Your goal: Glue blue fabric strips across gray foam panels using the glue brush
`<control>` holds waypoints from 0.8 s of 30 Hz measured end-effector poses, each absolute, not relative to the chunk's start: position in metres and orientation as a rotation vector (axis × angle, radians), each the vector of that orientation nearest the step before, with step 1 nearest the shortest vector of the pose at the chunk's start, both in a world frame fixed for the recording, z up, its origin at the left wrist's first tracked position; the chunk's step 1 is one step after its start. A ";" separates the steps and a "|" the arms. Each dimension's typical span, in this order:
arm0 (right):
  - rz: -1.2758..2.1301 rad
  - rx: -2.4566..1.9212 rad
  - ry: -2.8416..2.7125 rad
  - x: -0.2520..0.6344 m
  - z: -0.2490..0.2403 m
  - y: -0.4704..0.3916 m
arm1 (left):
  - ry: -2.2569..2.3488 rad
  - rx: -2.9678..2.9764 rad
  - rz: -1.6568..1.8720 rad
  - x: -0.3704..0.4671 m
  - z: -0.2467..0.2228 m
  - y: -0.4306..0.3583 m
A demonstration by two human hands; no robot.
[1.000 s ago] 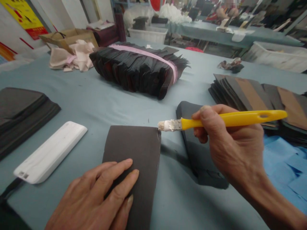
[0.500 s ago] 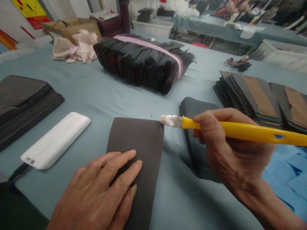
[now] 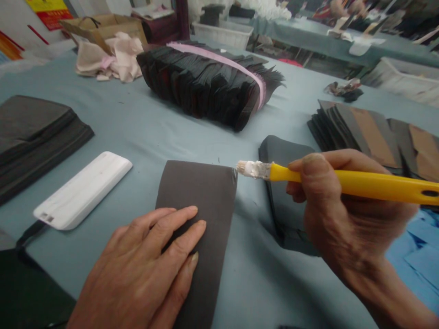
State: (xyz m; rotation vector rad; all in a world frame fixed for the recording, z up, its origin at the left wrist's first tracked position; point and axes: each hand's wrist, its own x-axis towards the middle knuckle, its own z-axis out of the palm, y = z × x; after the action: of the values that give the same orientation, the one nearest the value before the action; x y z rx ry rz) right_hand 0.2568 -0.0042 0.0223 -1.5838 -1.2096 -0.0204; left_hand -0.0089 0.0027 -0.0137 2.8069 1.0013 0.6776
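Observation:
My left hand (image 3: pixel 147 269) lies flat, fingers stretched out, on a dark grey-brown rectangular sheet (image 3: pixel 202 192) on the table. Between thumb and fingers, my right hand (image 3: pixel 329 201) grips a yellow-handled brush (image 3: pixel 373 185). Its bristles, coated in a white paste, point left and sit at the sheet's far right corner. A small wet, shiny streak shows at that corner. Just behind the brush and partly under my right hand is a stack of dark pieces (image 3: pixel 291 160).
A white flat device (image 3: pixel 84 189) with a black cable lies left, near dark folded layers (image 3: pixel 37 132). Farther back are a dark bundle tied with a pink band (image 3: pixel 202 87) and pale crumpled cloth (image 3: pixel 118 59). More dark pieces with brown strips (image 3: pixel 370 130) lie right.
My right hand has moved the brush slightly right, from on the sheet's corner to just beside it. A shiny streak now shows there. My left hand stays on the sheet; the whole view has shifted slightly.

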 end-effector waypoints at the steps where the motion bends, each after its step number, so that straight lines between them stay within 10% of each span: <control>1: -0.037 -1.572 -1.199 0.257 0.022 -0.003 | 1.002 2.802 0.675 -0.009 -0.014 0.002; 24: 0.069 -1.566 -1.216 0.252 0.026 -0.014 | 1.000 2.751 0.657 -0.007 -0.012 -0.001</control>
State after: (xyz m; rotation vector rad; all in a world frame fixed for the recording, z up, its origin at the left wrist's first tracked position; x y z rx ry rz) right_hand 0.2517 -0.0142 0.0258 -1.5657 -1.2164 0.0691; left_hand -0.0075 -0.0012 -0.0121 2.7508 1.0004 0.6567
